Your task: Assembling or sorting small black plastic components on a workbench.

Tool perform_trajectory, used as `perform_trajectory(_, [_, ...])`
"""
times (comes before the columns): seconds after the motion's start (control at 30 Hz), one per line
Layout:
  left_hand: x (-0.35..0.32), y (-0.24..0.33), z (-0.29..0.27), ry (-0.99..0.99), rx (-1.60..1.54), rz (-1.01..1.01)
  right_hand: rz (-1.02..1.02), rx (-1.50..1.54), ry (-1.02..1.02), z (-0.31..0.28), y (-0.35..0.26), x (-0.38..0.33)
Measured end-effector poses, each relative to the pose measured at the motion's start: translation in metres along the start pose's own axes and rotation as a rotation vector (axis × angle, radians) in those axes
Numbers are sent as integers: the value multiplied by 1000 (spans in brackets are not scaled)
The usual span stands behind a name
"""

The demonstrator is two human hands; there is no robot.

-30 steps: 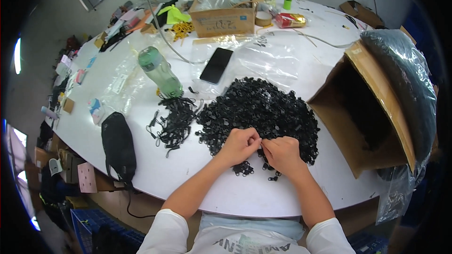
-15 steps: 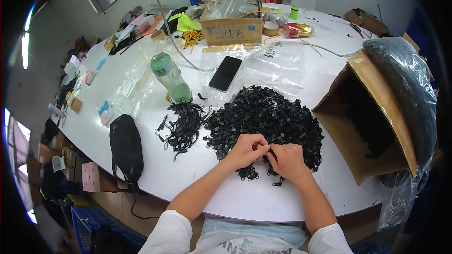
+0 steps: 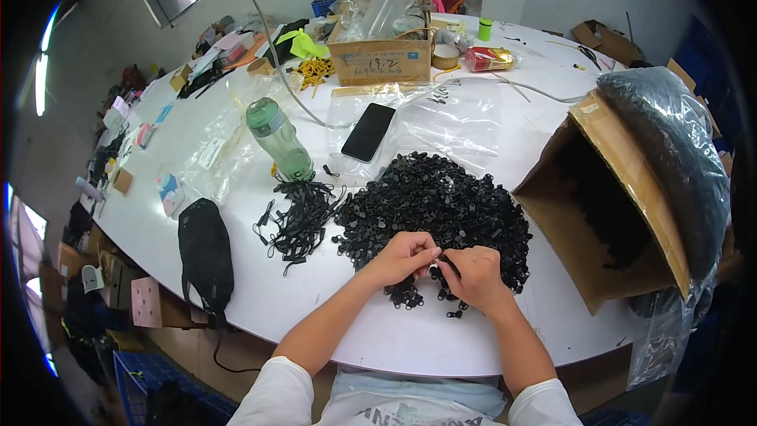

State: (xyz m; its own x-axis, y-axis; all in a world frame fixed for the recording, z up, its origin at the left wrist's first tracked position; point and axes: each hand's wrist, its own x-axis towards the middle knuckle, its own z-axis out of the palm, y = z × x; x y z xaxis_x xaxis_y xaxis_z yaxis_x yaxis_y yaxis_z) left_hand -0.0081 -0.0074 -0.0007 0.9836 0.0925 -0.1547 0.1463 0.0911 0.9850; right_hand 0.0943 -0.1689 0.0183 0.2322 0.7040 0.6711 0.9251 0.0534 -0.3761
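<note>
small black part (image 3: pixel 440 263) pinched between both hands' fingers (image 3: pixel 430 253), above black pile (image 3: pixel 441 205)

one green bottle (image 3: pixel 277 140); one black phone (image 3: pixel 368 132); two cardboard boxes (image 3: pixel 382 59) (image 3: pixel 607 197); two hands (image 3: pixel 404 257) (image 3: pixel 475 276); one black pouch (image 3: pixel 205 255); black bits, way too many

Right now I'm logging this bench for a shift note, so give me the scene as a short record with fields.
Left hand: left hand pinching a small black piece, fingertips meeting the other hand
Right hand: right hand pinching the same small black piece
Main heap: pile of small black parts, just beyond both hands
Second heap: smaller bunch of black corded pieces, left of the pile
Surface: white round table
Near items: green bottle, black phone, black pouch
Right side: open cardboard box lying tipped, opening toward the pile
</note>
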Motion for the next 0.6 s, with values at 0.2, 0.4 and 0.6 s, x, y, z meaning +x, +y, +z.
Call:
perform_trajectory(0.2, [0,0,3,235,63,147,-14,17,-93,1,3,-3])
perform_trajectory(0.4, [-1,-3,16,299,10,286,0,88,-59,-1,-1,-2])
perform_trajectory(0.6, [-1,-2,14,225,1,348,22,133,-114,-4,-4,1])
